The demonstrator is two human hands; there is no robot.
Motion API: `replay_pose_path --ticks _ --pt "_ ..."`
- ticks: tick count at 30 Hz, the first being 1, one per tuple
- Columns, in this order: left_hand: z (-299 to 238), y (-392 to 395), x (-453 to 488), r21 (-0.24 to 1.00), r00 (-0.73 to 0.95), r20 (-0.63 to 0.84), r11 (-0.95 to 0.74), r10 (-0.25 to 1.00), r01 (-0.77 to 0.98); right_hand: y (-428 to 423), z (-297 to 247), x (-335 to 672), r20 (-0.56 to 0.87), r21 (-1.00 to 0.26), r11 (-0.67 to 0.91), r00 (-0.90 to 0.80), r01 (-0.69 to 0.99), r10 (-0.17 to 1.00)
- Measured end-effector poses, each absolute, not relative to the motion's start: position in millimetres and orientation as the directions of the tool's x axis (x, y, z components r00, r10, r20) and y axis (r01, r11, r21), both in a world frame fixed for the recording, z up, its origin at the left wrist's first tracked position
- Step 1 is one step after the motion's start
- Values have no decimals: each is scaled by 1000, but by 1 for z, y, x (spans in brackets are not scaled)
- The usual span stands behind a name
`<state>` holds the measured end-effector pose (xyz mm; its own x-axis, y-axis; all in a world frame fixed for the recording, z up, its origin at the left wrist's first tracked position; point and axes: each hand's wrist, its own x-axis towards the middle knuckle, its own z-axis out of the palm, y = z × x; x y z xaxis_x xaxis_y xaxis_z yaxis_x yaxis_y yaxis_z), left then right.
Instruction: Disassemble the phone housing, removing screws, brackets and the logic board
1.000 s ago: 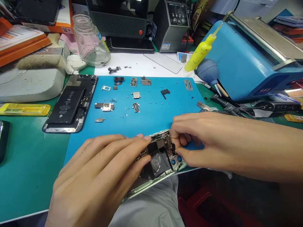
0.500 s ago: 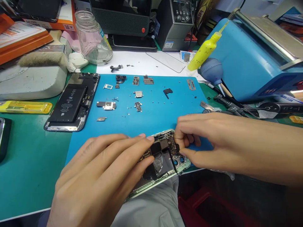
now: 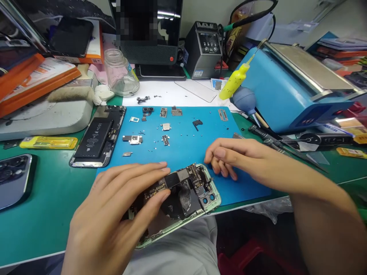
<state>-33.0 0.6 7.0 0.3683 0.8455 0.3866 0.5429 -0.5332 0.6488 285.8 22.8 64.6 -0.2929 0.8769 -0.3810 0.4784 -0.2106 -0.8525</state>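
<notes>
My left hand (image 3: pixel 117 210) is closed around a pale green phone housing (image 3: pixel 172 228), thumb and fingers at the edge of the logic board (image 3: pixel 177 177). The board's far side overlaps the housing's upper rim. Two camera lens rings (image 3: pixel 208 199) show at the housing's right corner, and a dark flex cable (image 3: pixel 197 196) runs across the inside. Just off that corner, my right hand (image 3: pixel 229 156) hovers over the blue mat (image 3: pixel 183 152), apart from the phone. Its fingers are loosely curled and apart, with nothing visible in them.
Small shields, screws and a camera module (image 3: pixel 148 110) lie about the mat. To the left are an opened phone with its battery (image 3: pixel 94 139), a yellow cutter (image 3: pixel 48 142) and another phone (image 3: pixel 15 179). A blue machine (image 3: pixel 286 95) and tweezers (image 3: pixel 289 149) are at right.
My right hand has let go of the phone's corner and drawn away. The logic board now lies shifted over the upper rim. The view has tilted up, showing more bench.
</notes>
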Motion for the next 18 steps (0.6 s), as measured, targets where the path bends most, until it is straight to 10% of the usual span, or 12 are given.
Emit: replay_pose_path --ticks 18 --pt "10 -4 -93 539 130 521 -443 844 717 4 32 269 -188 -850 -264 205 457 961"
